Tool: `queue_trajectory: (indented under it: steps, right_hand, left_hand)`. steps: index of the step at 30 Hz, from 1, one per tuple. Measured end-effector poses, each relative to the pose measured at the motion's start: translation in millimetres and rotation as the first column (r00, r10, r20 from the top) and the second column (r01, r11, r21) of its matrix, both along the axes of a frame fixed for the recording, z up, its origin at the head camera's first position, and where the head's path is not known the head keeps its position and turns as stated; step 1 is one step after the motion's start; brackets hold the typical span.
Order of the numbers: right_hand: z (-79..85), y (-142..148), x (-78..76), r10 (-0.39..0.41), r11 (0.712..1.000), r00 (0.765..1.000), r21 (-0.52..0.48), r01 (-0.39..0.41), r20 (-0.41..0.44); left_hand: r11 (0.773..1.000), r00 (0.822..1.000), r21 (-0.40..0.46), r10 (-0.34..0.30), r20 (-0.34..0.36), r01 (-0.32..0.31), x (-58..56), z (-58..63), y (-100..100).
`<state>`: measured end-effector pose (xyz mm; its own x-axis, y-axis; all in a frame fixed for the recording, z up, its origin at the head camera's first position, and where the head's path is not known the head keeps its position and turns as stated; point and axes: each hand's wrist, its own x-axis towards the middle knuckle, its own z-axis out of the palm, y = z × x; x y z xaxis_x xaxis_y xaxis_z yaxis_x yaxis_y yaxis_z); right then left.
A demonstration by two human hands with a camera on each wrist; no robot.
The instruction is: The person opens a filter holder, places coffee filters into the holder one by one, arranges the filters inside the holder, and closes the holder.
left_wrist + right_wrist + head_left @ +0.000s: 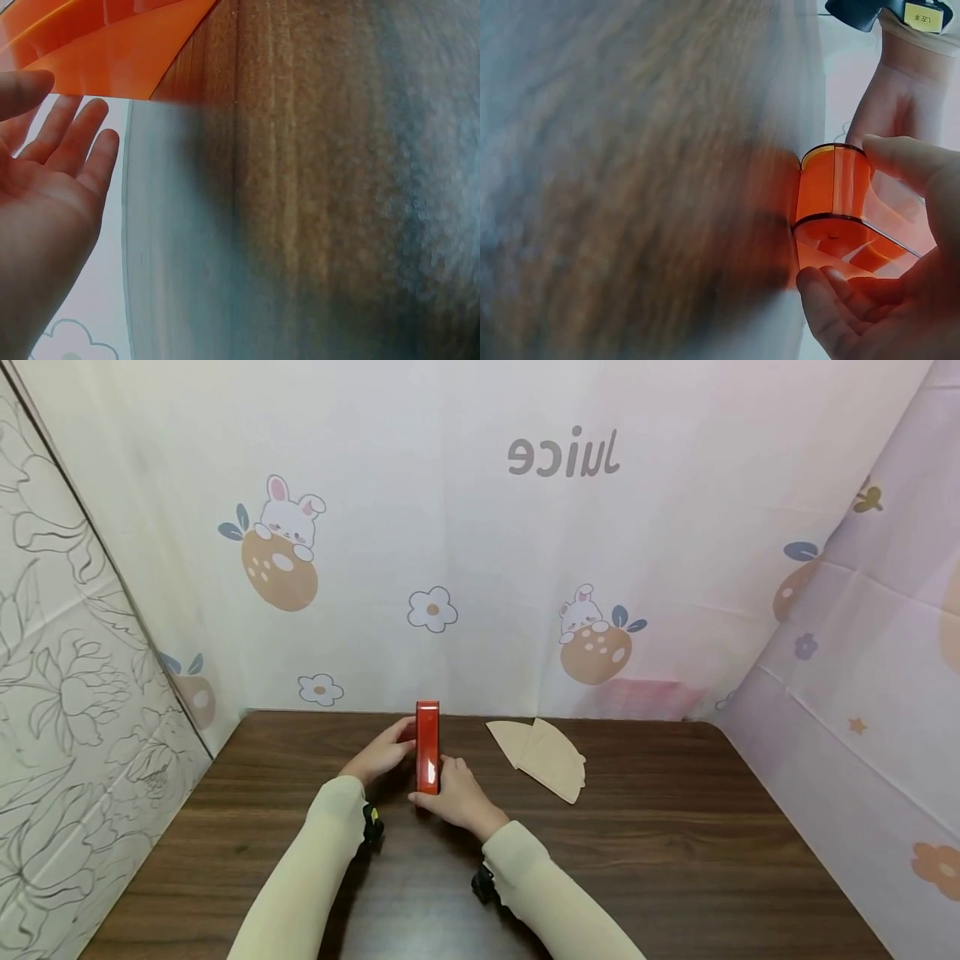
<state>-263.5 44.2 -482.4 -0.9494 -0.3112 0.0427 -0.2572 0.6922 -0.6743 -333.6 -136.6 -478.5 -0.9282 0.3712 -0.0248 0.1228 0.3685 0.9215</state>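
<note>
A translucent orange-red plastic coffee filter holder point(427, 747) stands upright on the table between both hands; its narrow side faces the head camera. My right hand point(461, 797) grips its lower near end, the thumb on one side and fingers on the other, as the right wrist view shows at the holder's rounded end point(832, 184). At its left side, my left hand point(384, 750) holds the farther part. In the left wrist view the thumb overlaps the orange wall point(105, 71), while several other fingers point(79, 131) spread loosely beside its edge.
Fan-shaped beige coffee filter papers point(551, 760) lie overlapping on the dark wooden table point(675, 843), right of the holder. A patterned curtain point(480, 543) hangs along the table's back edge. Black wrist cameras point(372, 822) sit at both cuffs.
</note>
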Motion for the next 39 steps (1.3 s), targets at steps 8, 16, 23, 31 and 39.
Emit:
queue_trajectory:
  steps: [8,16,23,31,39]
  right_hand:
    - [1.7,-1.5,1.6,0.01,0.999,1.0,-0.047,-0.009,0.023]
    - [2.7,-2.7,1.4,0.015,0.999,1.0,-0.052,-0.015,0.009]
    - [2.5,-0.8,2.0,0.025,0.998,1.0,-0.064,-0.025,0.004]
    - [4.9,3.3,3.9,0.052,0.996,0.998,-0.076,-0.055,-0.041]
    - [6.0,5.7,4.2,0.061,0.995,0.996,-0.075,-0.066,-0.067]
  left_hand:
    - [1.0,0.999,0.006,-0.027,-0.034,0.028,3.2,4.3,0.3]
    - [0.999,1.0,0.035,-0.021,-0.016,0.021,0.8,-2.3,-2.8]
    - [1.0,1.0,0.026,-0.016,-0.021,0.016,1.0,-4.4,-2.2]
    - [1.0,0.999,0.022,-0.017,-0.044,0.018,5.8,-0.8,-1.7]
    - [1.0,0.997,0.024,-0.017,-0.073,0.019,10.1,4.3,-0.4]
